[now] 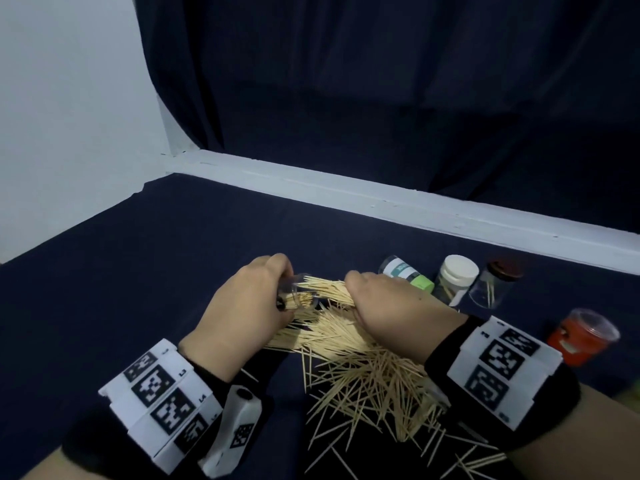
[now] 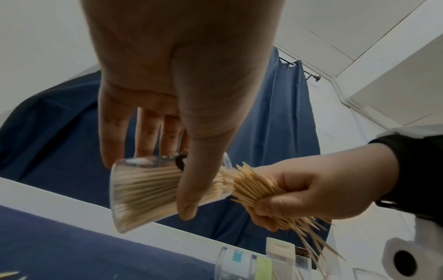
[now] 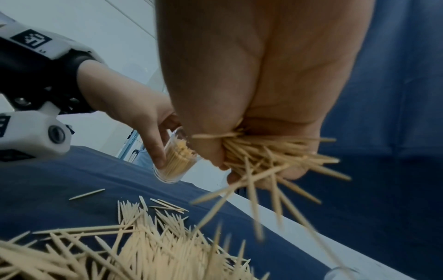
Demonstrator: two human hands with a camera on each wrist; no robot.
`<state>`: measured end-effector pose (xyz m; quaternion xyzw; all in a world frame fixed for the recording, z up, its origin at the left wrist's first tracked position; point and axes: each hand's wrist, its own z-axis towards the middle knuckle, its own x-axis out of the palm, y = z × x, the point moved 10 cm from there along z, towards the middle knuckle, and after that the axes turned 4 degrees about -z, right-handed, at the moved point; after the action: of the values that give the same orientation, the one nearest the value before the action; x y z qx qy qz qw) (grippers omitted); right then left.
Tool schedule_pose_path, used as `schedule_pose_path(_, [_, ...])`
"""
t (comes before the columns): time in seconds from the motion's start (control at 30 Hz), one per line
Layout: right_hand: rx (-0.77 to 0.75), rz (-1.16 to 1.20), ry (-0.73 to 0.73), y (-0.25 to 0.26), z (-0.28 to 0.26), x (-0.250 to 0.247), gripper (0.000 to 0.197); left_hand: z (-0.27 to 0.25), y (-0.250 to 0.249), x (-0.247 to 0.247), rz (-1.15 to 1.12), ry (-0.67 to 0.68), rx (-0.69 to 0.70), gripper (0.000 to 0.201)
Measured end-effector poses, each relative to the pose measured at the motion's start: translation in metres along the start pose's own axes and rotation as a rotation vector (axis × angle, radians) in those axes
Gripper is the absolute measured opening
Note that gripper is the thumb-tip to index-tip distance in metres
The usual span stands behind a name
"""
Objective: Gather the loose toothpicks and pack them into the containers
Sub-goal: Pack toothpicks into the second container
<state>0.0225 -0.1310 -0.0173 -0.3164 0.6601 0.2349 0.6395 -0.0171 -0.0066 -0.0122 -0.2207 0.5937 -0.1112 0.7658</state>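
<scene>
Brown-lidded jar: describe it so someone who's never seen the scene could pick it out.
Start at the white ledge along the table's far edge; a row of containers lies just below its right end. The brown-lidded jar is the rightmost of that row, beside the white-capped bottle. Only it has a dark brown lid on clear walls, nearly empty.

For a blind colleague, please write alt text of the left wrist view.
The left hand holds a clear container of toothpicks on its side, while the right hand grips a toothpick bundle at its open mouth. Behind are a blue curtain and white wall.
</scene>
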Motion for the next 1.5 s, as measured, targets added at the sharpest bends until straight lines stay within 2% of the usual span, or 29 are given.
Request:
schedule_pose_path(0.07, [-0.004,-0.049,-0.002,-0.002,-0.002,-0.001,0.008,0.002,-0.010,0.003,0.011,-0.001,0.033,0.035])
schedule_pose_path(0.27, [0.001,-0.158,-0.007,-0.002,-0.002,-0.001,0.021,0.007,-0.037,0.015,0.062,0.003,0.126,0.031])
schedule_pose_path(0.4, [0.030,-0.194,0.035,-0.004,0.001,0.001,0.025,0.009,-0.045,0.025,0.097,0.024,0.151,0.033])
schedule_pose_path(0.43, [0.034,-0.206,0.043,-0.003,0.002,0.002,0.029,0.009,-0.046,0.027,0.094,0.030,0.149,0.035])
schedule_pose_path(0.53, [0.008,-0.237,0.053,-0.001,0.005,0.006,0.058,0.011,-0.046,0.030,0.084,0.043,0.136,0.038])
schedule_pose_path(0.73, [-0.059,0.093,-0.005,-0.009,0.008,-0.009,0.099,0.010,-0.040,0.028,0.000,0.060,0.105,0.037])
schedule_pose_path(0.87, [-0.005,0.363,0.026,-0.028,0.002,-0.010,0.108,0.009,-0.037,0.027,-0.073,0.052,0.076,0.042])
schedule_pose_path(0.97, [0.035,0.507,-0.023,-0.042,-0.005,-0.009,0.096,0.008,-0.037,0.026,-0.089,0.044,0.065,0.043])
schedule_pose_path(1.1, [0.076,0.554,-0.167,-0.051,-0.012,-0.013,0.036,0.007,-0.038,0.026,-0.094,0.047,0.058,0.041])
schedule_pose_path(1.17, [0.081,0.566,-0.223,-0.050,-0.014,-0.016,0.020,0.007,-0.040,0.027,-0.091,0.048,0.065,0.039])
schedule_pose_path(1.37, [0.047,0.551,-0.262,-0.037,-0.007,-0.022,0.020,0.005,-0.049,0.033,-0.074,0.073,0.104,0.040])
schedule_pose_path(1.5, [0.074,0.766,-0.382,-0.051,-0.012,-0.028,0.012,0.007,-0.042,0.028,-0.119,0.046,0.076,0.041])
